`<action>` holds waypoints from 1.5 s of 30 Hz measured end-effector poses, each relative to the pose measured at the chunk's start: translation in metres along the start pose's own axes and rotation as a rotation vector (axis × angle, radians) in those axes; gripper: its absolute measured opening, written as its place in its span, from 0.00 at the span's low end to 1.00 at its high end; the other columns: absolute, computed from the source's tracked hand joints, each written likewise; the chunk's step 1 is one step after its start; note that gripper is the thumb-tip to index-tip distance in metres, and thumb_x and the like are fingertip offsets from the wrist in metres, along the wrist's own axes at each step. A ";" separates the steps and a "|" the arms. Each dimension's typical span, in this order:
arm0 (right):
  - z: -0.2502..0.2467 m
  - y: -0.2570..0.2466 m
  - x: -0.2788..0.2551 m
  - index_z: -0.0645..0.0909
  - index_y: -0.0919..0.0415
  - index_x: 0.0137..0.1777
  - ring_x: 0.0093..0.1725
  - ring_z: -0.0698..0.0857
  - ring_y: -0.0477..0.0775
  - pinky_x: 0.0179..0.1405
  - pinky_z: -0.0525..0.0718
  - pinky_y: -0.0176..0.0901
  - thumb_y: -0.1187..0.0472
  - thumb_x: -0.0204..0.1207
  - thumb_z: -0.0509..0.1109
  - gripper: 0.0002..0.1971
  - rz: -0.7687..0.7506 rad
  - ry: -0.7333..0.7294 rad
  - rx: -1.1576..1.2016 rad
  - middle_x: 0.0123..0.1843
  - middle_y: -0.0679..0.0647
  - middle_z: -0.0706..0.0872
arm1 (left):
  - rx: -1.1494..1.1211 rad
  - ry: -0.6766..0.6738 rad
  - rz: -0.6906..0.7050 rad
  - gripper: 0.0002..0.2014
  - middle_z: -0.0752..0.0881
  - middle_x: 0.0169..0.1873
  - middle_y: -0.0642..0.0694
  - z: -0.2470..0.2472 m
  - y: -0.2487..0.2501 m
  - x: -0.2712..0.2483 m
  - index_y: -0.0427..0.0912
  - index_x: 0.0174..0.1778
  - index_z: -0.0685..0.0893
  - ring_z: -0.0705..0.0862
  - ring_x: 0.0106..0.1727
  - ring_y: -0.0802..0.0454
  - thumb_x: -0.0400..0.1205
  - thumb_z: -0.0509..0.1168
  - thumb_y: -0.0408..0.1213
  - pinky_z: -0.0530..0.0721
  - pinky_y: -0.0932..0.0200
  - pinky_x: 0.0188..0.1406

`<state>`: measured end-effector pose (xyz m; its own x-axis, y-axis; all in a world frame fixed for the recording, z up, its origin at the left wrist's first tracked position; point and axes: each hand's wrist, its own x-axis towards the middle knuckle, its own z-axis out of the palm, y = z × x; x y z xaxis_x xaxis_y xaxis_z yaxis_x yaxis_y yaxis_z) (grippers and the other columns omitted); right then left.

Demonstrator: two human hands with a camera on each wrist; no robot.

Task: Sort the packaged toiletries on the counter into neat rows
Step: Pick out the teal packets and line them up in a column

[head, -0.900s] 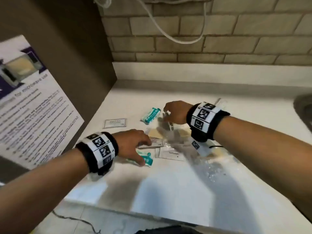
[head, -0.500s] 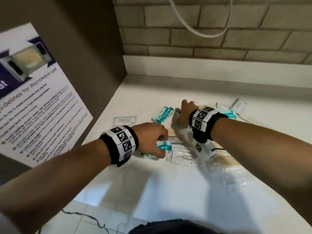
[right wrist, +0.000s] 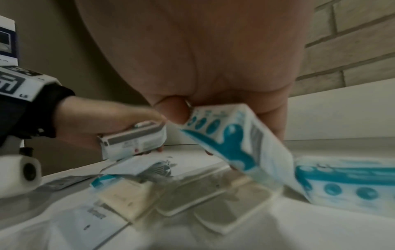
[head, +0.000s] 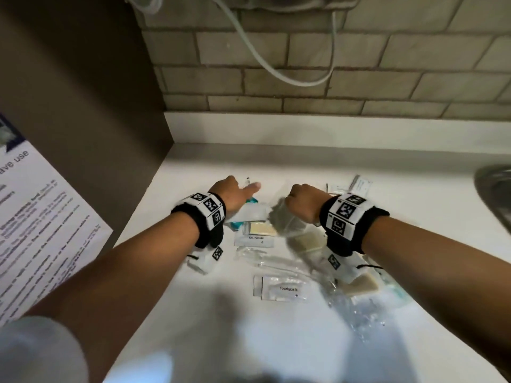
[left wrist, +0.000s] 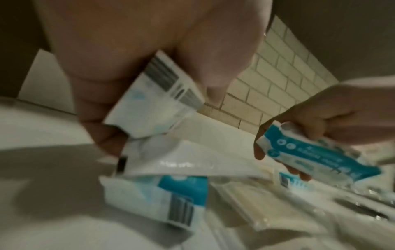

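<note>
Packaged toiletries lie scattered on the white counter (head: 276, 341). My left hand (head: 235, 193) grips a white packet with a barcode (left wrist: 153, 94), held just above the counter at the back left of the pile. My right hand (head: 302, 201) grips a teal-and-white packet (right wrist: 230, 138) beside it, tilted and lifted. More teal packets (left wrist: 160, 194) (right wrist: 346, 182) lie below the hands. Two toothpaste sachets (head: 255, 239) (head: 279, 288), wrapped soap bars (head: 307, 241) and a clear-wrapped toothbrush (head: 265, 261) lie nearer to me.
A brown cabinet side with a printed poster (head: 41, 217) bounds the counter on the left. A brick wall with a hanging cable (head: 276, 67) stands behind. A metal sink rim (head: 495, 194) shows at the right. Small white sachets (head: 359, 185) lie at the back right.
My left hand has closed on a packet at the pile's front and carried it toward the back. My right hand has lifted a teal packet off the counter. The head view has shifted.
</note>
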<state>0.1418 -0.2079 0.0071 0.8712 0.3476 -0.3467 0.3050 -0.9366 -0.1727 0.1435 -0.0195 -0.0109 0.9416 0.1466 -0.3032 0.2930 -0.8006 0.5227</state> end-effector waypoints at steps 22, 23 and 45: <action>-0.019 0.045 -0.009 0.74 0.68 0.64 0.50 0.82 0.66 0.39 0.84 0.50 0.54 0.85 0.53 0.19 0.125 0.028 0.249 0.50 0.63 0.80 | 0.441 -0.209 0.151 0.32 0.87 0.44 0.45 0.017 0.052 -0.010 0.41 0.49 0.82 0.86 0.45 0.46 0.61 0.80 0.62 0.82 0.56 0.40; -0.022 0.051 -0.010 0.75 0.66 0.61 0.45 0.82 0.63 0.35 0.84 0.48 0.49 0.84 0.53 0.20 0.183 0.050 0.399 0.46 0.61 0.79 | 0.433 -0.224 0.194 0.32 0.86 0.45 0.46 0.020 0.055 -0.011 0.42 0.51 0.80 0.85 0.46 0.46 0.62 0.80 0.61 0.82 0.55 0.41; -0.058 0.120 -0.056 0.68 0.63 0.71 0.53 0.82 0.61 0.45 0.75 0.42 0.50 0.66 0.79 0.37 0.177 0.243 0.141 0.60 0.60 0.84 | -0.230 0.011 0.609 0.18 0.87 0.43 0.46 0.050 0.098 -0.034 0.46 0.57 0.71 0.87 0.42 0.46 0.79 0.70 0.47 0.85 0.50 0.42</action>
<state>0.1518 -0.3427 0.0597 0.9773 0.1436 -0.1557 0.0995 -0.9601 -0.2613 0.1316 -0.1322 0.0112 0.9516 -0.2874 0.1086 -0.2669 -0.5979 0.7559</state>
